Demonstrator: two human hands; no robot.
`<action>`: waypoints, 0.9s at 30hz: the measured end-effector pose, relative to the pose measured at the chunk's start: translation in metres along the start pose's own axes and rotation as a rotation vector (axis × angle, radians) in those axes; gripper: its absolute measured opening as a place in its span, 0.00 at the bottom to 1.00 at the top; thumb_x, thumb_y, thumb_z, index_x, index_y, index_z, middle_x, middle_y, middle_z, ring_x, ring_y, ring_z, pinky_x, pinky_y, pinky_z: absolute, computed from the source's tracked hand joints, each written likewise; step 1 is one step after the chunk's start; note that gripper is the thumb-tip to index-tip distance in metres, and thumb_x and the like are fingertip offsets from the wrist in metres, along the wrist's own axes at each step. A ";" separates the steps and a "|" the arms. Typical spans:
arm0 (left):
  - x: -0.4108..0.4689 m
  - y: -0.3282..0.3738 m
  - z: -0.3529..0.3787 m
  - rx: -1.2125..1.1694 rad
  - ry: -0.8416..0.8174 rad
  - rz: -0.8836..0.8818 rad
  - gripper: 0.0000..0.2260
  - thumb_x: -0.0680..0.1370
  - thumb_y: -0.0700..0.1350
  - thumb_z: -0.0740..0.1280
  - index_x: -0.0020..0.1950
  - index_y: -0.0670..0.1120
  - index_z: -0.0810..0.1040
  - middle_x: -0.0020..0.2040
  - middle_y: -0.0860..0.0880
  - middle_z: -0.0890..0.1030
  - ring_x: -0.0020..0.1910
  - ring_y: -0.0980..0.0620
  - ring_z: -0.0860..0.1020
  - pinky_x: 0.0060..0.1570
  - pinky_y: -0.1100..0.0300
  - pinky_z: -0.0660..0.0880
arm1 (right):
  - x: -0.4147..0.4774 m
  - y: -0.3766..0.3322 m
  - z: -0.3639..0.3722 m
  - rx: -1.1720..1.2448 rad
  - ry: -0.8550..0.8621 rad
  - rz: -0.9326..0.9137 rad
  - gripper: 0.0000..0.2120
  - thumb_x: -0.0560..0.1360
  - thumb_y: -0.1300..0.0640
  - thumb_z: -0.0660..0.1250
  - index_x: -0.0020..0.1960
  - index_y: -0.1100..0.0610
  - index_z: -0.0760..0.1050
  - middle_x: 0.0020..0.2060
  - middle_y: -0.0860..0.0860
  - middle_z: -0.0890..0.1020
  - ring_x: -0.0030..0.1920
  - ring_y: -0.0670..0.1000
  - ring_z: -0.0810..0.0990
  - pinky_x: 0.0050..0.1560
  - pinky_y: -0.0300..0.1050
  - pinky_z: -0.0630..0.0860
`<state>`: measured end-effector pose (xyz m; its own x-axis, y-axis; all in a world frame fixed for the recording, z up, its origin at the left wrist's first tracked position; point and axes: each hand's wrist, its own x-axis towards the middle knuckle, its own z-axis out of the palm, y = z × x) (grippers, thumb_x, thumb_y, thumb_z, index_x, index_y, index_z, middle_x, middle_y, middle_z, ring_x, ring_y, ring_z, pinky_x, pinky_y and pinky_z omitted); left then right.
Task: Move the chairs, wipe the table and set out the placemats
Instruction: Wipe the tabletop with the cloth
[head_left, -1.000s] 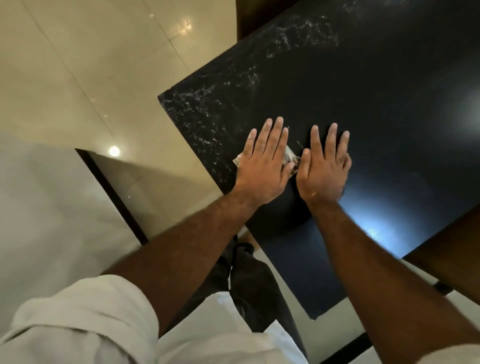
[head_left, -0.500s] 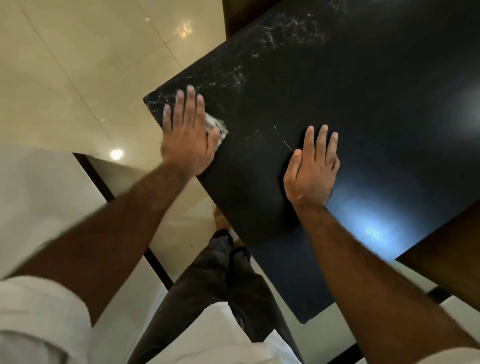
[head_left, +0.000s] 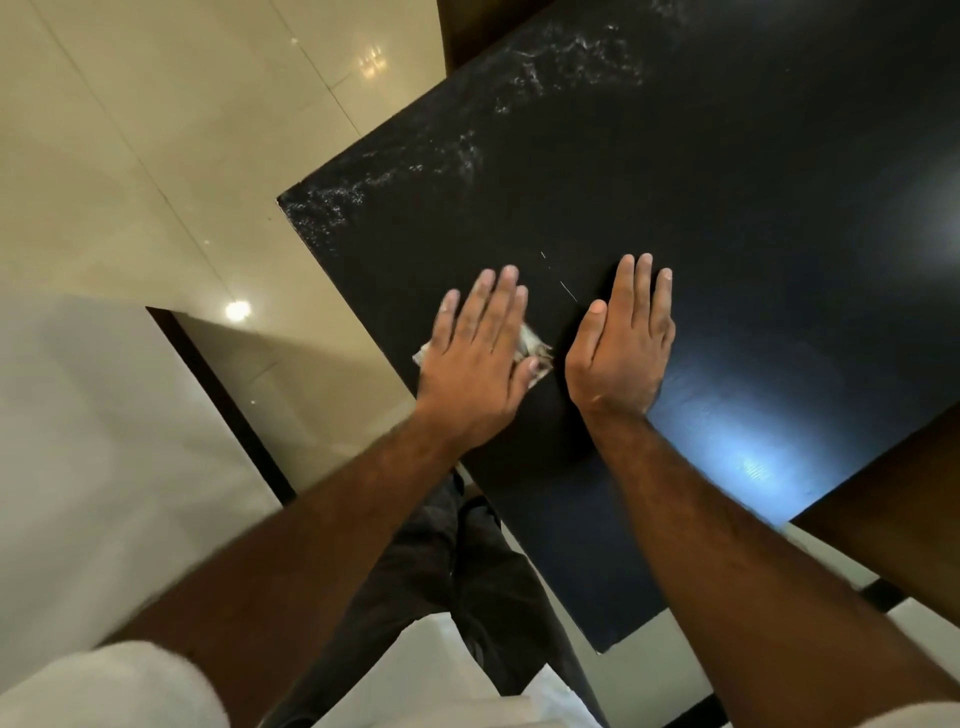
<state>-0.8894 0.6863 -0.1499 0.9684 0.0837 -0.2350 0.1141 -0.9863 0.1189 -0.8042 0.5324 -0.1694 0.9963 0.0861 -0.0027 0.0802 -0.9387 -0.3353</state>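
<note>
A black glossy table (head_left: 727, 208) fills the upper right of the head view, with white wet streaks (head_left: 467, 150) along its far left edge. My left hand (head_left: 478, 358) presses flat on a small pale cloth (head_left: 535, 351) near the table's left edge; only the cloth's corners show beside the palm. My right hand (head_left: 623, 343) lies flat on the tabletop just to the right, fingers together, holding nothing. The two hands are almost touching.
Shiny beige floor tiles (head_left: 156, 156) lie to the left, crossed by a dark strip (head_left: 223, 405). A brown wooden piece (head_left: 893, 493) shows at the right edge, and another brown piece (head_left: 478, 26) beyond the table's far side. My legs stand at the table's near edge.
My left hand slid the cloth from the table's far left corner back toward me, ending beside my right hand. My right hand stayed planted.
</note>
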 end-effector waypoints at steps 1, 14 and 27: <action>-0.006 -0.010 0.000 0.003 -0.002 -0.039 0.36 0.88 0.62 0.49 0.90 0.43 0.43 0.90 0.43 0.38 0.89 0.43 0.39 0.86 0.37 0.45 | 0.000 0.000 0.000 0.008 0.005 0.008 0.30 0.89 0.48 0.50 0.89 0.55 0.58 0.88 0.51 0.59 0.89 0.55 0.51 0.84 0.60 0.58; 0.105 -0.011 -0.020 -0.014 0.095 -0.239 0.37 0.87 0.63 0.46 0.89 0.41 0.46 0.90 0.39 0.44 0.89 0.39 0.44 0.85 0.34 0.49 | 0.000 0.003 0.002 0.057 0.021 0.021 0.30 0.88 0.47 0.51 0.89 0.55 0.58 0.88 0.51 0.60 0.89 0.54 0.52 0.85 0.59 0.57; 0.002 -0.087 -0.010 0.029 -0.036 -0.256 0.36 0.88 0.65 0.43 0.90 0.45 0.40 0.89 0.45 0.36 0.88 0.43 0.36 0.86 0.37 0.45 | -0.001 0.004 0.000 0.130 0.079 -0.002 0.29 0.88 0.48 0.52 0.87 0.58 0.62 0.86 0.54 0.66 0.88 0.56 0.57 0.84 0.59 0.62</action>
<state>-0.8953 0.7741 -0.1506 0.8999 0.3270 -0.2884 0.3480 -0.9372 0.0232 -0.8045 0.5285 -0.1712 0.9960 0.0564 0.0700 0.0822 -0.8870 -0.4544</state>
